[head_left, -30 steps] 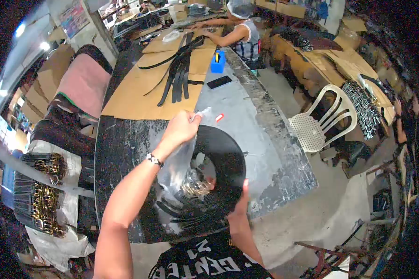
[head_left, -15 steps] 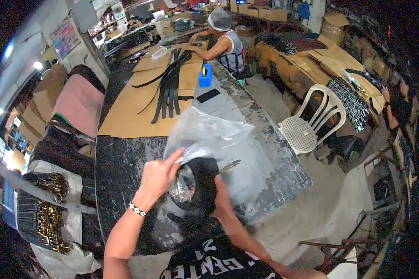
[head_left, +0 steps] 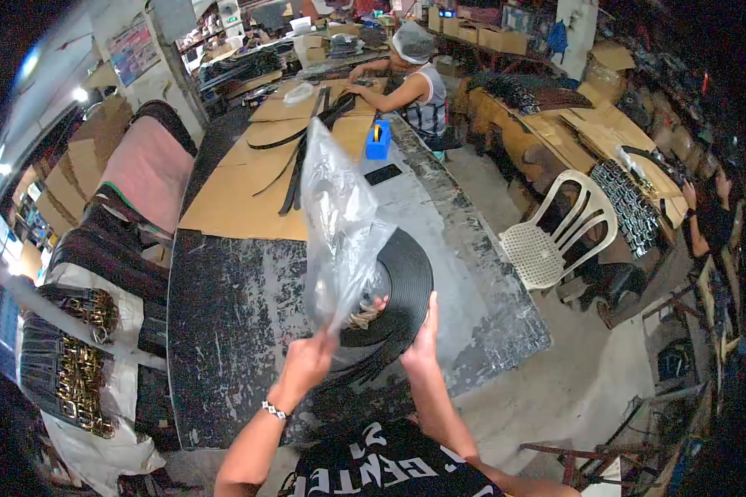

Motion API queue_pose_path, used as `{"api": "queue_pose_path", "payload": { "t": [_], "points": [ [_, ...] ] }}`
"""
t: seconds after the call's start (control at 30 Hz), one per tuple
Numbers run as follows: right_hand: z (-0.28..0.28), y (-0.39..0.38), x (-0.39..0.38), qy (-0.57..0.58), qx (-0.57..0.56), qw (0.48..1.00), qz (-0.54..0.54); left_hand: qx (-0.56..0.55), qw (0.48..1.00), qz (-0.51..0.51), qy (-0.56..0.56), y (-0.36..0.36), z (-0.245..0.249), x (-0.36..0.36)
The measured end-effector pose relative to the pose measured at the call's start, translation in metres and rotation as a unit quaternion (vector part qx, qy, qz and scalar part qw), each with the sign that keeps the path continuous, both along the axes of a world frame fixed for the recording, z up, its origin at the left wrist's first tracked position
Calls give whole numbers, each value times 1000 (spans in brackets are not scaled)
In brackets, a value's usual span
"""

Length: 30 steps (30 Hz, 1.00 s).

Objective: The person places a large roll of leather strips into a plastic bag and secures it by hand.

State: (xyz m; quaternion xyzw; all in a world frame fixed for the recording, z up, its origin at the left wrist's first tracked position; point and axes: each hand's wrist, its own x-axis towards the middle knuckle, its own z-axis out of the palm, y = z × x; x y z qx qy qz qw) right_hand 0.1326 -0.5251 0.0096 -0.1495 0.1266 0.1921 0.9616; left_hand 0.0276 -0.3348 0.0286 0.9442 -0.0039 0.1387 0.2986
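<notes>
A thick roll of black belt straps [head_left: 410,277] is tilted over the near part of the table, its wound edges facing me. My right hand [head_left: 423,340] grips the roll's right rim, with some fingertips showing through the centre hole. In my left hand [head_left: 308,362], closed at the roll's lower left, is the gathered edge of a clear plastic bag [head_left: 340,203]. That bag stands up tall and crumpled, covering the roll's left side. Metallic-looking pieces show dimly in the hole; the plastic partly hides them.
Brown cardboard [head_left: 244,199] with black straps [head_left: 290,186] covers the table's far part. Beside it are a blue tape dispenser [head_left: 378,141] and a black phone [head_left: 382,174]. A co-worker [head_left: 419,87] sits beyond. A white plastic chair [head_left: 555,236] stands right; buckled belts [head_left: 83,385] lie left.
The roll has turned to show its wound face and shifted right. My left hand has moved down with the bag's edge, and the bag now rises upright on the left.
</notes>
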Motion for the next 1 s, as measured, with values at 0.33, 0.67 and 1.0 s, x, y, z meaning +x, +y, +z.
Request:
{"api": "queue_pose_path", "payload": {
  "t": [0.33, 0.67, 1.0],
  "points": [
    [-41, 2, -23, -87, -77, 990, 80, 82, 977, 102, -168, -32, 78, 40],
    [-45, 14, -34, -105, -220, 955, 168, -74, 991, 4, -108, -32, 59, 117],
    [-84, 33, -18, -109, 21, 992, 63, 50, 975, -178, 120, -93, 53, -11]
  ]
}}
